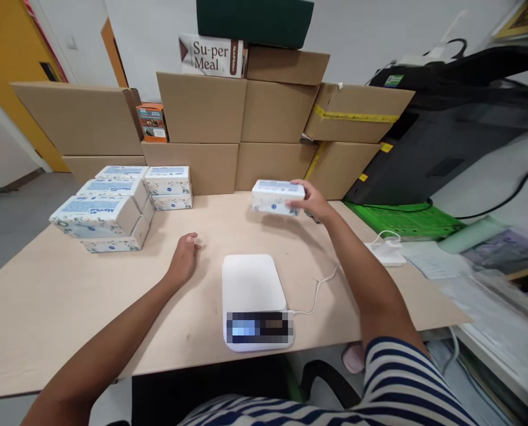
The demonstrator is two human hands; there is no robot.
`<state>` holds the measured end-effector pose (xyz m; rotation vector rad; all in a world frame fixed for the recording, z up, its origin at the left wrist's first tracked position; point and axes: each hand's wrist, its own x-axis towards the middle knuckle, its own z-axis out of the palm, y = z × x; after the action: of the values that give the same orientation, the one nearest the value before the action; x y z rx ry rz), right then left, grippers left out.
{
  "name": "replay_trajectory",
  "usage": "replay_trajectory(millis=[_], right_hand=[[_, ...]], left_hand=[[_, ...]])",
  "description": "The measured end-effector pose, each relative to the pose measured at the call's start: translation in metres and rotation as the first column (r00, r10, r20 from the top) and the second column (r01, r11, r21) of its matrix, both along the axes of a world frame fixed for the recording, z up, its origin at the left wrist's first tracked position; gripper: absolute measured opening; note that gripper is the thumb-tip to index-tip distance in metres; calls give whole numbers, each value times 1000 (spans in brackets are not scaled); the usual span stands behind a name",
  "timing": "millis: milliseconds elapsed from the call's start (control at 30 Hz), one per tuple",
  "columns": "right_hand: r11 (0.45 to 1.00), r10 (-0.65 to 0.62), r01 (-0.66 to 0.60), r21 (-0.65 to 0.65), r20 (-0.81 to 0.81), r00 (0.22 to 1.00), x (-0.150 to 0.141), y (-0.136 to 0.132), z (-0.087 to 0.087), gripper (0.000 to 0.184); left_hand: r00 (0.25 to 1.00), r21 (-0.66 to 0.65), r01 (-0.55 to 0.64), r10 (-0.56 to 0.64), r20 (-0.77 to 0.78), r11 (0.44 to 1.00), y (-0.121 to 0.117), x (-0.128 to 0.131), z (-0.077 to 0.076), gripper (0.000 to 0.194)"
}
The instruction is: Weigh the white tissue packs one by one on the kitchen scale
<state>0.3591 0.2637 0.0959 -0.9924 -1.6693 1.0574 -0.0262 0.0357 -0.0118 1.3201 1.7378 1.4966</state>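
My right hand [312,198] grips the right end of a white, blue-printed tissue pack [273,196], held just above the table near the back. My left hand [185,258] rests on its side on the table, holding nothing, fingers loosely bent and thumb apart from them. Between my forearms lies a white digital scale [251,284] with a bare top and a blurred display. To the left, more tissue packs [99,214] are stacked two high, with a smaller stack [168,180] beside them at the back.
Cardboard boxes [197,109] line the table's back edge, with a small orange box [153,123] among them. A white cable [317,290] runs from the scale across the table [179,319]. At right are a dark printer-like machine [437,148] and a green mat [406,222].
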Motion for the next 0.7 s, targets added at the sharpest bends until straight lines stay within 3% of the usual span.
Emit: replay_trajectory(millis=[100,233,367,533,700], right_hand=[[988,-153,153,-21,-21,988,-14,58,11,80],[982,-187,190,-24,89,978,-30,96,16,86],[976,-217,207,66,284,934,-26,107,11,84],[911,-407,299,284,502,763,-25,105,0,70],[891,-405,120,437,650,642,-51,99,-8,76]], left_hand=[[1000,-24,-15,15,1,1000,-1,-1,1,111],[1000,-23,-17,17,17,1000,-1,-3,1,107],[997,-24,-38,39,70,999,-1,-5,0,109],[997,-84,9,-3,73,996,-4,-3,4,108],[997,-114,12,-3,82,993,-5,-2,7,89]])
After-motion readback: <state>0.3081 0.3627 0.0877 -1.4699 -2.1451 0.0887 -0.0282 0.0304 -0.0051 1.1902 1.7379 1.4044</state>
